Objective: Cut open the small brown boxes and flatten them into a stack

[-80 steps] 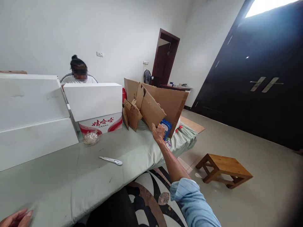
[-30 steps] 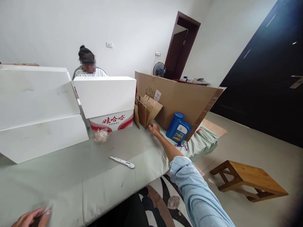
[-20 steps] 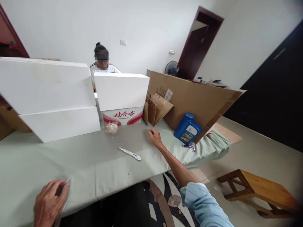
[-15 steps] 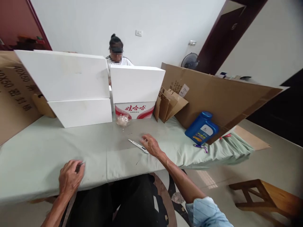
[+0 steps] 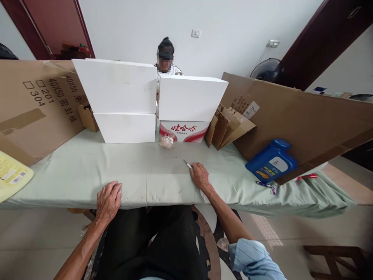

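Observation:
My right hand (image 5: 200, 177) rests on the cloth-covered table (image 5: 128, 165), closed over a utility knife (image 5: 189, 165). The knife's front end and blade point away to the left, while its handle is mostly hidden under my fingers. At the table's near edge lies my left hand (image 5: 108, 200), its fingers curled together. Whatever they hold, if anything, is hidden. Beyond the knife sits a crumpled clear plastic wad (image 5: 167, 142), against a red-and-white printed carton (image 5: 184, 131).
White boxes (image 5: 125, 89) stand stacked at the back, and a person (image 5: 165, 58) sits behind them. Large cardboard sheets (image 5: 294, 116) flank both sides. A blue bottle (image 5: 271, 161) and purple pen-like item (image 5: 265, 185) lie right; a yellow container (image 5: 13, 177) is left.
My right hand has come down onto the utility knife and closed on it. My left hand stays near the table edge. The view has swung left, bringing in the yellow container.

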Motion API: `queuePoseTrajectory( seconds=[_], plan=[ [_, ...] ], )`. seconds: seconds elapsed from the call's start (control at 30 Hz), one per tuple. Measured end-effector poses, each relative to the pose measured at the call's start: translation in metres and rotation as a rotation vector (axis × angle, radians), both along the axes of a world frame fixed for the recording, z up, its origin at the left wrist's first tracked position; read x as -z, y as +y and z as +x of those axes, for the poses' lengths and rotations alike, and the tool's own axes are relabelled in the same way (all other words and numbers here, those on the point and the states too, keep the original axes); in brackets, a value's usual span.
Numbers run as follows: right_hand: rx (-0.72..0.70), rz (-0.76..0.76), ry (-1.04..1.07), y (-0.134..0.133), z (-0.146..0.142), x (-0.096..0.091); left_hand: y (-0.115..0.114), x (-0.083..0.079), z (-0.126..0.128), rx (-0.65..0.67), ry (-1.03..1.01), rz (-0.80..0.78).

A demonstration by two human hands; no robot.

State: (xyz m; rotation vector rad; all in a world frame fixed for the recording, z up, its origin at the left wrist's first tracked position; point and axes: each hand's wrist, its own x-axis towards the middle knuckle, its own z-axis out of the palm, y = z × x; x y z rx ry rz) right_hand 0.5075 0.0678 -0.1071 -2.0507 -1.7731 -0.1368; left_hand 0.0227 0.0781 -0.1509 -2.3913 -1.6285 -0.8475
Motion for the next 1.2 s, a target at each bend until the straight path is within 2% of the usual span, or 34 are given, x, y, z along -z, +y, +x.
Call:
queuePoseTrajectory(
  seconds=[0.1,0.17,0.27,0.37,0.47,0.53,0.6,0.63,0.67,0.77,0.87,0.9,0.97,1.1,1.17,1.2],
  plan=[
    [0.017,0.011,0.006,0.004,0.001,-0.007,-0.011,0.003,-0.007,0.023,0.015,0.007],
    [-0.037,0.015,0.016,0.016,-0.008,-0.013,-0.015,0.005,-0.012,0.035,0.025,0.013],
    [-0.177,0.006,0.042,0.045,-0.035,-0.020,-0.020,0.004,-0.019,0.046,0.026,0.009],
    [-0.293,-0.019,0.073,0.063,-0.078,-0.021,-0.026,0.001,-0.027,0.049,0.020,0.005],
    [-0.469,-0.057,0.084,0.046,-0.141,-0.011,-0.030,-0.005,-0.039,0.062,0.002,0.004],
    [-0.676,-0.086,0.075,0.022,-0.180,0.000,-0.026,-0.012,-0.049,0.075,-0.009,-0.016],
    [-0.890,-0.081,0.091,0.009,-0.200,0.006,-0.016,-0.020,-0.057,0.061,-0.009,-0.036],
    [-0.869,-0.077,0.113,0.011,-0.199,0.005,-0.009,-0.024,-0.060,0.040,-0.004,-0.038],
    [-0.788,-0.074,0.125,0.018,-0.191,0.002,-0.001,-0.028,-0.062,0.017,0.001,-0.037],
    [-0.489,-0.059,0.155,0.066,-0.137,-0.017,0.024,-0.032,-0.063,-0.046,0.011,-0.031],
    [-0.360,-0.065,0.155,0.104,-0.098,-0.035,0.037,-0.027,-0.059,-0.108,0.023,-0.044],
    [-0.365,-0.068,0.151,0.107,-0.098,-0.036,0.037,-0.024,-0.059,-0.124,0.027,-0.051],
    [-0.452,-0.080,0.139,0.096,-0.117,-0.030,0.033,-0.018,-0.061,-0.154,0.037,-0.060],
    [-0.816,-0.108,0.121,0.047,-0.174,-0.006,0.019,-0.016,-0.076,-0.202,0.011,-0.080],
    [-0.954,-0.033,0.100,0.033,-0.178,-0.001,0.020,-0.022,-0.083,-0.201,-0.046,-0.130],
    [-0.909,0.036,0.092,0.032,-0.171,-0.001,0.023,-0.026,-0.086,-0.197,-0.066,-0.157]
  ],
)
